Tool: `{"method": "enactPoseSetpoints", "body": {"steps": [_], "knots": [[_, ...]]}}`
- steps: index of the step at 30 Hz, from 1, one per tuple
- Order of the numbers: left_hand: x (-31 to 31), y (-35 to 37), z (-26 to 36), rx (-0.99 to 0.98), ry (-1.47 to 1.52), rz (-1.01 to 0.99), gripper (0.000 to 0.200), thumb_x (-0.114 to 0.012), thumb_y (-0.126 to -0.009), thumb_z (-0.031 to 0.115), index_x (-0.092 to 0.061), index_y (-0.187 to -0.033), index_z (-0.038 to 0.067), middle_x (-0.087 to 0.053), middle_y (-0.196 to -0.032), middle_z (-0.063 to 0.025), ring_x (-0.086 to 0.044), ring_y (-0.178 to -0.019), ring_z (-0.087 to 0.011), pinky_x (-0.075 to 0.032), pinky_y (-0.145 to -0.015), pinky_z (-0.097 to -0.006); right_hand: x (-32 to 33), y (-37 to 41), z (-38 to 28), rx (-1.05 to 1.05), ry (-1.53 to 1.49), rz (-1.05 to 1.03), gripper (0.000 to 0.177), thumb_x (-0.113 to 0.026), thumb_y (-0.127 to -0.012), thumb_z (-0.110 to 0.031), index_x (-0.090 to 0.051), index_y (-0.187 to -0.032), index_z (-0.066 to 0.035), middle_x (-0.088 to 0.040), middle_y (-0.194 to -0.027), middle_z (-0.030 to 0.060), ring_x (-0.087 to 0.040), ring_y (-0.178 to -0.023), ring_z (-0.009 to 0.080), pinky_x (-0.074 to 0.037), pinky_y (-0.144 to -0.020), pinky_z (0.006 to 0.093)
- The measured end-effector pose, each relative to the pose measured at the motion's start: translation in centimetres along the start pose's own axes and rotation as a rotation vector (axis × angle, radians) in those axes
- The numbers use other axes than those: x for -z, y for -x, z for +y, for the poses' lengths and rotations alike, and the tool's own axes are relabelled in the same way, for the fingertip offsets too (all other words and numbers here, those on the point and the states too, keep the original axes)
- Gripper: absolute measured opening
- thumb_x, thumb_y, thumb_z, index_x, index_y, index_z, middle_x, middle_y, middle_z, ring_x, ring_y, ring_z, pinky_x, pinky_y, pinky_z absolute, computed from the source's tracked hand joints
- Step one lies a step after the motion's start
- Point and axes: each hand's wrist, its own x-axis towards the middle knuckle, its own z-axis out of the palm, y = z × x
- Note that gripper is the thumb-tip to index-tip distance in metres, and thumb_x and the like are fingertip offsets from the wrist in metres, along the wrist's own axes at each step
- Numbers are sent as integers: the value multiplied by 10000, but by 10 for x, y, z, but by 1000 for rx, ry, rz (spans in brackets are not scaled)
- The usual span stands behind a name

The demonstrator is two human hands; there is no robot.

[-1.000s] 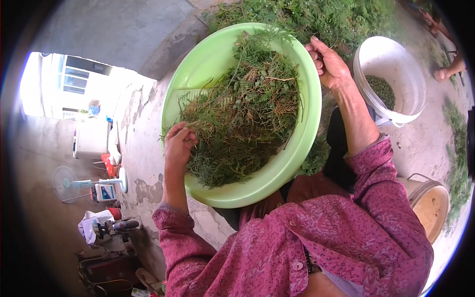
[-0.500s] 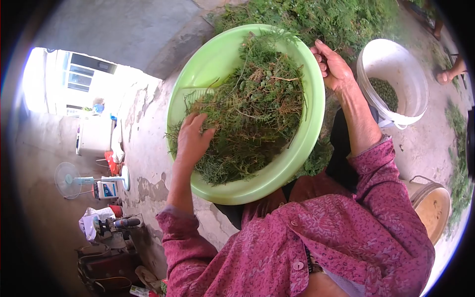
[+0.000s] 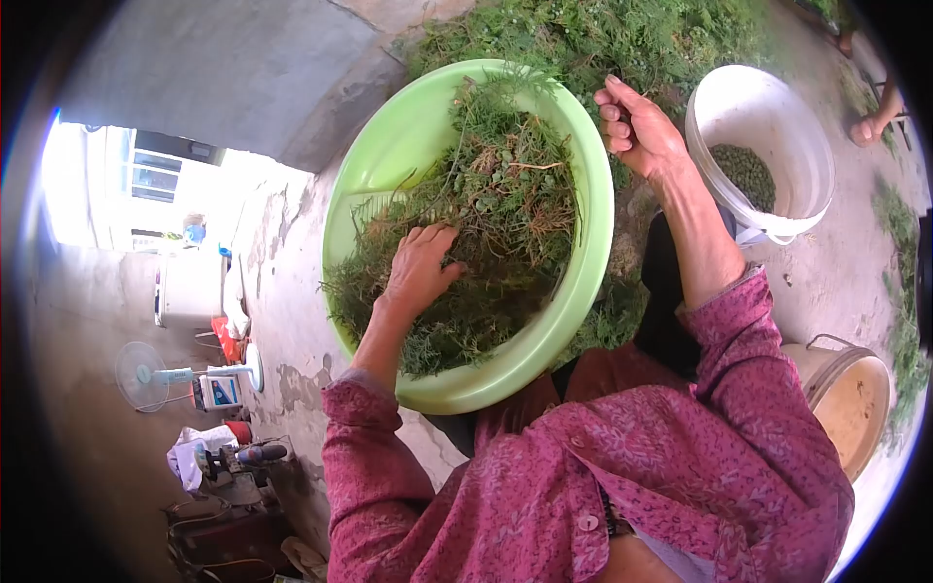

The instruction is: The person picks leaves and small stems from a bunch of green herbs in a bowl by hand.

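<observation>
A light green plastic basin rests tilted over my lap, heaped with green conifer sprigs and some brown twigs. My left hand lies on the sprigs at the basin's left side, thumb apart, fingertips partly sunk among the greenery. Just beyond the right rim, my right hand is raised with its fingers curled in; whether anything small is inside them is hidden.
On the right stands a white bucket with small green cones or seeds in it. Below it is a second bucket. Cut branches pile up beyond the basin. Another person's foot shows far right. A fan stands left.
My left hand has moved right and deeper into the sprigs. The basin has shifted slightly left, and my right hand now sits a little farther from its rim.
</observation>
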Motion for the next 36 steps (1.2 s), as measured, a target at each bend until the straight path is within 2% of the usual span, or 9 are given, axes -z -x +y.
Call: {"method": "enactPoseSetpoints", "body": {"steps": [5, 8, 12, 20, 24, 27, 30, 33, 36], "knots": [[5, 18, -14, -67, 18, 36, 273, -711, -648, 144, -573, -852, 28, -531, -913, -112, -488, -903, -305, -412, -808, -386, -2, 2, 2, -15, -3, 6, 248, -573, -873, -306, -533, -831, -64, -418, -631, -73, -308, -462, 1, -229, -365, 142], [10, 23, -16, -61, 32, 43, 248, -713, -644, 140, -561, -800, 22, -521, -864, -114, -488, -869, -312, -418, -781, -395, 1, 2, 1, -11, 3, -3, 229, -567, -878, -276, -533, -822, -57, -425, -628, -62, -319, -467, 13, -231, -384, 154], [17, 33, -19, -45, 50, 29, 266, -718, -642, 147, -569, -823, 21, -524, -874, -118, -488, -882, -313, -419, -784, -399, 4, 4, 1, -3, 7, 8, 226, -567, -878, -277, -536, -823, -60, -426, -629, -64, -320, -470, 11, -233, -384, 153], [20, 74, -29, 169, 94, -5, 322, -747, -606, 146, -596, -859, 14, -557, -920, -122, -517, -931, -312, -426, -817, -374, 2, 4, 2, -7, 38, 21, 226, -564, -880, -279, -536, -828, -61, -425, -630, -67, -319, -473, 10, -236, -390, 153], [26, 86, -25, 177, 96, -10, 330, -753, -587, 123, -599, -856, 12, -562, -919, -120, -523, -922, -311, -431, -807, -376, 1, 6, 3, -13, 39, 20, 228, -563, -880, -283, -533, -825, -64, -420, -627, -68, -312, -471, 10, -228, -388, 153], [35, 91, -20, 171, 56, -114, 343, -755, -572, 102, -608, -870, 19, -568, -922, -116, -527, -910, -312, -436, -803, -375, 6, 5, 3, -24, 24, 14, 231, -564, -879, -287, -531, -825, -64, -414, -625, -68, -307, -469, 11, -223, -385, 154], [50, 95, -15, 159, 59, -181, 386, -739, -585, 79, -616, -947, 34, -580, -961, -115, -530, -943, -295, -438, -814, -369, 7, 5, 3, -29, 10, 8, 234, -566, -877, -290, -529, -826, -64, -409, -625, -68, -304, -467, 11, -221, -383, 155], [67, 91, -12, 118, 208, -214, 443, -719, -616, 74, -603, -1043, 46, -589, -1012, -120, -557, -935, -282, -454, -803, -357, 3, 7, 2, -26, 16, 15, 238, -568, -875, -294, -528, -828, -64, -408, -627, -68, -305, -467, 11, -223, -383, 155], [72, 69, -13, 305, 368, -100, 437, -682, -689, 127, -575, -1104, 39, -582, -1060, -145, -599, -855, -286, -483, -750, -347, 2, 4, 5, -19, 36, 8, 243, -569, -875, -298, -528, -829, -64, -409, -630, -68, -304, -468, 11, -225, -383, 155]]}}
